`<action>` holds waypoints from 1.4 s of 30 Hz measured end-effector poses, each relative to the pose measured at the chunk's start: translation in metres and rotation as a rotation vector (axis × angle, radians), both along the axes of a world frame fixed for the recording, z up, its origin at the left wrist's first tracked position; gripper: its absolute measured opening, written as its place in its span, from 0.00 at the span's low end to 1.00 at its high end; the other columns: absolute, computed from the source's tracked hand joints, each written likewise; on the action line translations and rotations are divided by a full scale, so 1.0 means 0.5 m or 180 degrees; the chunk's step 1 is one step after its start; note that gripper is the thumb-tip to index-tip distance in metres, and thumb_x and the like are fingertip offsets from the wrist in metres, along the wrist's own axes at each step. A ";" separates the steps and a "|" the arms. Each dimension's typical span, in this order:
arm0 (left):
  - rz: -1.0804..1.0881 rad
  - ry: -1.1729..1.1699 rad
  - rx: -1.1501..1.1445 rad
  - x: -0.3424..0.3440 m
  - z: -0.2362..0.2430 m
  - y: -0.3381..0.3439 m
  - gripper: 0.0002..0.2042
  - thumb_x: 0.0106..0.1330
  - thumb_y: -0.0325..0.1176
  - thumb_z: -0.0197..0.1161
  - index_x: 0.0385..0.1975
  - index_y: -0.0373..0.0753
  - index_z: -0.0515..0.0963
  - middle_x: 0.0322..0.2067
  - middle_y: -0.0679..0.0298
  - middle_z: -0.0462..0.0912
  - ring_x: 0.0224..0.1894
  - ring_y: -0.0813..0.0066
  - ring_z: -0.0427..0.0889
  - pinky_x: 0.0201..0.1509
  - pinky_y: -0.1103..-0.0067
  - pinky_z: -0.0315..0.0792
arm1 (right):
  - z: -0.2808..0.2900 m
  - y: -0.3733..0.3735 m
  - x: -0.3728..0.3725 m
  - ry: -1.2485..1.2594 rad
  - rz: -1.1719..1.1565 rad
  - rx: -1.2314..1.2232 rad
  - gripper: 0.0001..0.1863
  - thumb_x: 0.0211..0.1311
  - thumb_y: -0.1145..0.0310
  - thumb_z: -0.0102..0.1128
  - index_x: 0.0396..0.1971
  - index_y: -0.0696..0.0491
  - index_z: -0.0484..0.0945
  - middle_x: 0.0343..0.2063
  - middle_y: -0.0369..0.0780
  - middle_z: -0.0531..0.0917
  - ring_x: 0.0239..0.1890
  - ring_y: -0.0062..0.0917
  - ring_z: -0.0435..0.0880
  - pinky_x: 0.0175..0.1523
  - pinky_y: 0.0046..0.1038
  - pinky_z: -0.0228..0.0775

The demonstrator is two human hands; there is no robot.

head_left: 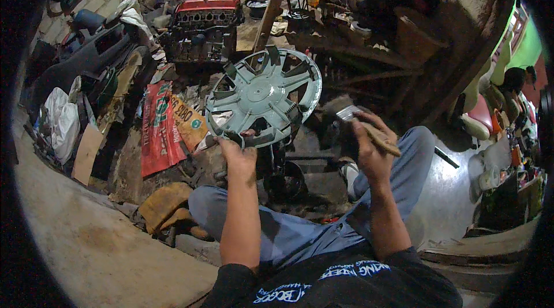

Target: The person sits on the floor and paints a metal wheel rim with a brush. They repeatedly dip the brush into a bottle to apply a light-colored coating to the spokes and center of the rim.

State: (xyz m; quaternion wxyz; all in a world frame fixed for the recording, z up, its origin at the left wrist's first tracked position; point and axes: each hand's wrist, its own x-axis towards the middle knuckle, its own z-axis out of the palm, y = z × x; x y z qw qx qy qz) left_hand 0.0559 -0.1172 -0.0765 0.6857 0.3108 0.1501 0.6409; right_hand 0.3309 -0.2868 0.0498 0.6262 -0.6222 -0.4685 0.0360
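Note:
A grey-green wheel cover (259, 93) with several spokes and open slots is held up in front of me, tilted. My left hand (238, 152) grips its near rim at the lower left. To the right of the cover, my right hand (375, 145) is closed around the wooden handle of a paintbrush (381, 138). The brush's bristles point up and left toward the cover, a short gap away from it. Both my forearms come up over my bent legs. The fingers of my left hand are partly hidden behind the rim.
An engine block (205, 28) with a red top stands beyond the cover. A red printed banner (163, 129) lies to the left, near a white plastic bag (62, 120). A wooden post (273, 5) leans behind the cover. Dark metal parts fill the far right.

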 end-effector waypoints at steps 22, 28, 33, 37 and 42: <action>0.0045 0.0304 -0.0035 0.017 -0.018 0.029 0.19 0.80 0.46 0.49 0.58 0.39 0.73 0.46 0.62 0.81 0.43 0.72 0.81 0.40 0.78 0.77 | -0.009 0.090 -0.021 -0.0606 -0.0428 0.0917 0.11 0.61 0.82 0.67 0.42 0.55 0.88 0.54 0.51 0.85 0.56 0.39 0.87 0.60 0.35 0.78; -0.0043 0.0689 -0.0629 0.006 0.045 -0.032 0.21 0.81 0.47 0.48 0.61 0.37 0.71 0.47 0.62 0.83 0.44 0.74 0.84 0.39 0.83 0.78 | -0.078 0.024 -0.040 -0.0871 0.0601 0.0524 0.15 0.57 0.72 0.73 0.45 0.51 0.88 0.58 0.47 0.84 0.58 0.42 0.86 0.60 0.34 0.78; 0.0086 0.0769 -0.0464 0.008 0.040 -0.013 0.19 0.82 0.43 0.48 0.62 0.37 0.70 0.50 0.60 0.82 0.45 0.74 0.83 0.38 0.83 0.79 | -0.089 0.062 0.012 -0.0956 0.0758 0.0486 0.16 0.57 0.72 0.70 0.47 0.52 0.87 0.59 0.53 0.82 0.59 0.47 0.85 0.61 0.37 0.76; 0.0280 0.0896 -0.0203 0.033 0.094 -0.048 0.15 0.81 0.47 0.46 0.49 0.44 0.72 0.36 0.64 0.79 0.30 0.77 0.77 0.28 0.86 0.75 | -0.028 0.028 -0.006 -0.0573 0.0532 0.0121 0.19 0.51 0.77 0.69 0.46 0.49 0.89 0.62 0.52 0.80 0.59 0.43 0.85 0.63 0.35 0.76; -0.0005 0.0470 -0.1652 0.054 0.126 -0.033 0.14 0.81 0.43 0.47 0.50 0.39 0.74 0.39 0.62 0.81 0.33 0.74 0.82 0.30 0.83 0.80 | -0.069 0.000 -0.008 -0.0829 0.0615 0.0079 0.10 0.58 0.81 0.68 0.40 0.55 0.87 0.56 0.52 0.83 0.56 0.42 0.87 0.59 0.32 0.77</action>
